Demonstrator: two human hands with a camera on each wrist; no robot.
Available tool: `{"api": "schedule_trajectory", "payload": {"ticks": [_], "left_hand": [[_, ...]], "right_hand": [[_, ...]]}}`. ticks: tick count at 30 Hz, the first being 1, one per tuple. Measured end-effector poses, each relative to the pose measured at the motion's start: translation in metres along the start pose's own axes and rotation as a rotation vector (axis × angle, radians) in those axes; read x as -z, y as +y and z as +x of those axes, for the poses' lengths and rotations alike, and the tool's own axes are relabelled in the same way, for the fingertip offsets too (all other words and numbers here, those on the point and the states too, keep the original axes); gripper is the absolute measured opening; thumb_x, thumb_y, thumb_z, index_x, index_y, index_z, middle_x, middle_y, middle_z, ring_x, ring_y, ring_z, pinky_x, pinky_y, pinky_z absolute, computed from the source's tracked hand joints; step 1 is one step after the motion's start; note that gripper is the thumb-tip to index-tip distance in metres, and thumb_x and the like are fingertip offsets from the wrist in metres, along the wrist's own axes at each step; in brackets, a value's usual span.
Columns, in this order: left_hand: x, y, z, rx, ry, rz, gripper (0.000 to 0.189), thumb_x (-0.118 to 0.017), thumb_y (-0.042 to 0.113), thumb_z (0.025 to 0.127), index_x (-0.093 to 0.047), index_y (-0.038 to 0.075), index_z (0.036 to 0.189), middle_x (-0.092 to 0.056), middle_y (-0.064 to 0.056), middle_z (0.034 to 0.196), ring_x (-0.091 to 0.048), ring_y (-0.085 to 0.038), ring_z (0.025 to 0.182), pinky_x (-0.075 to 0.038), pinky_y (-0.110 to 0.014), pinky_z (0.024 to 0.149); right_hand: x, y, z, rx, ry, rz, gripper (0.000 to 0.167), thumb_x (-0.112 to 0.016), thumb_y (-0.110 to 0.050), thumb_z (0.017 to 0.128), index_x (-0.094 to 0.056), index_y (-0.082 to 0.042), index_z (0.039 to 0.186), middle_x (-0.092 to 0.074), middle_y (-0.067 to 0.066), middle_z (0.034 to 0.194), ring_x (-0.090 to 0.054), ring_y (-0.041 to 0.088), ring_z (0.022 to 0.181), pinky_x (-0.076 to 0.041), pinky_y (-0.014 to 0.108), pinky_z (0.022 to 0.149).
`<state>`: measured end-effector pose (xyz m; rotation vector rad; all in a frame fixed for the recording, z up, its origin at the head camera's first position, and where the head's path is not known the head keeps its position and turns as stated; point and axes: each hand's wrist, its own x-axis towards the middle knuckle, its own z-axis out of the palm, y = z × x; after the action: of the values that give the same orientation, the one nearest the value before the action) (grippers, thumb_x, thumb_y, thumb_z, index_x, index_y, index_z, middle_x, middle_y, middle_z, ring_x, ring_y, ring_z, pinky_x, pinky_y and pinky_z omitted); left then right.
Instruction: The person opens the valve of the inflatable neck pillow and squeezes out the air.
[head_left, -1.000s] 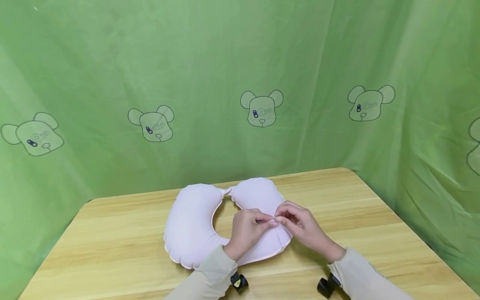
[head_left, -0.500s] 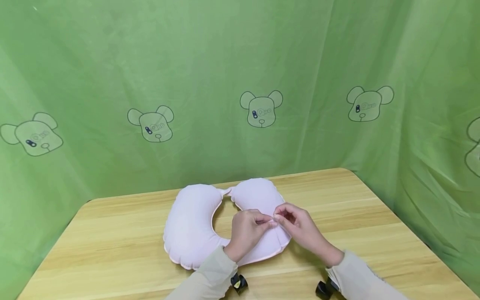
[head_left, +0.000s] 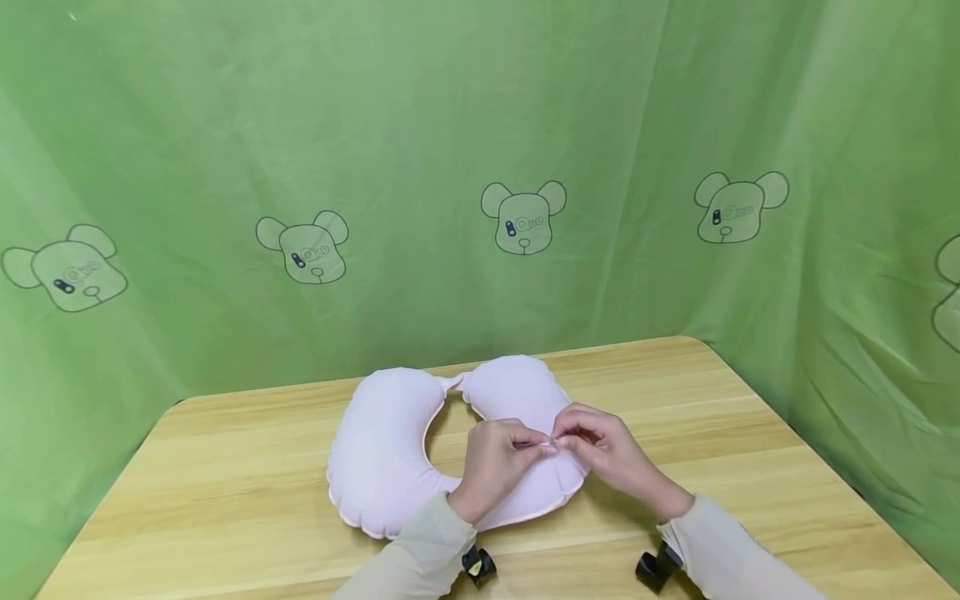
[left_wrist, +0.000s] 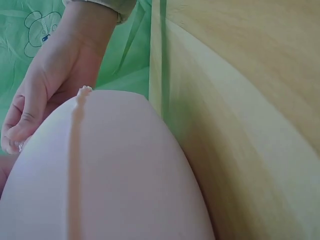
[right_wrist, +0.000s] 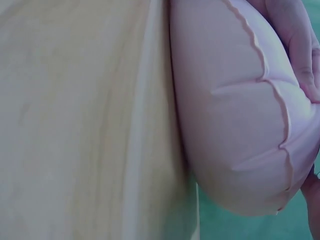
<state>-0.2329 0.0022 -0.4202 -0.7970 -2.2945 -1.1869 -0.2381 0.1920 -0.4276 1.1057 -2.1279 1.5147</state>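
Observation:
A pale pink U-shaped inflatable neck pillow (head_left: 386, 442) lies on the table, puffed up, with a wrinkled piped seam. My left hand (head_left: 497, 458) reaches over its right arm and pinches the pillow at one spot, pulling folds into the cover, as the right wrist view shows. Opposite it, my right hand (head_left: 600, 446) pinches with thumb and forefinger at that spot. In the left wrist view a small clear valve (left_wrist: 21, 146) shows at the right hand's (left_wrist: 50, 85) fingertips. Fingers of both hands hide most of the valve.
The wood-grain table (head_left: 225, 467) has rounded far corners. Green curtains (head_left: 420, 150) printed with bear heads hang behind it and at the sides. A black wrist device (head_left: 480, 567) sits under each sleeve.
My right hand shifted slightly left, then back to the right, so a small gap now shows between the two hands' fingertips. The left hand and pillow hardly moved.

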Motion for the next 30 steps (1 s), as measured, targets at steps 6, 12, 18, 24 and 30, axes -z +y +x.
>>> {"api": "schedule_trajectory", "payload": {"ticks": [6,12,18,24,30], "left_hand": [[0.001,0.001,0.001,0.014,-0.020,-0.025,0.010,-0.081,0.021,0.071,-0.078,0.014,0.076,-0.070,0.005,0.068,-0.057,0.006,0.061,-0.041,-0.009,0.061],[0.002,0.002,0.002,0.023,-0.036,-0.041,0.009,-0.082,0.020,0.071,-0.078,0.014,0.076,-0.070,0.005,0.068,-0.057,0.006,0.061,-0.040,-0.009,0.060],[0.002,0.001,0.001,0.029,-0.033,-0.032,0.010,-0.082,0.021,0.071,-0.078,0.014,0.076,-0.070,0.005,0.068,-0.058,0.006,0.061,-0.041,-0.009,0.061],[0.003,0.002,0.001,0.041,-0.014,-0.013,0.010,-0.082,0.021,0.070,-0.078,0.014,0.076,-0.070,0.005,0.067,-0.058,0.005,0.060,-0.042,-0.010,0.062],[0.002,0.002,0.001,0.049,-0.006,-0.012,0.010,-0.082,0.021,0.070,-0.078,0.013,0.075,-0.069,0.005,0.066,-0.056,0.005,0.058,-0.041,-0.009,0.059]], "right_hand": [[0.004,0.007,0.000,0.080,-0.041,0.039,0.017,-0.061,0.009,0.084,-0.067,-0.006,0.091,-0.065,0.005,0.091,-0.057,0.011,0.084,-0.049,0.019,0.071],[0.009,0.010,0.002,0.146,-0.085,0.102,0.012,-0.060,0.003,0.087,-0.068,-0.003,0.093,-0.065,0.009,0.091,-0.058,0.016,0.086,-0.049,0.020,0.076],[0.006,0.006,0.002,0.116,-0.065,0.035,0.019,-0.061,0.011,0.082,-0.068,-0.003,0.092,-0.065,0.009,0.089,-0.059,0.013,0.084,-0.049,0.019,0.072],[0.001,-0.002,0.004,0.068,-0.027,-0.063,0.024,-0.062,0.013,0.081,-0.066,-0.008,0.091,-0.065,0.002,0.089,-0.058,0.008,0.082,-0.050,0.019,0.069],[-0.002,-0.006,0.005,0.036,0.006,-0.106,0.019,-0.065,0.009,0.081,-0.066,-0.008,0.089,-0.065,0.003,0.087,-0.057,0.008,0.076,-0.049,0.019,0.063]]}}
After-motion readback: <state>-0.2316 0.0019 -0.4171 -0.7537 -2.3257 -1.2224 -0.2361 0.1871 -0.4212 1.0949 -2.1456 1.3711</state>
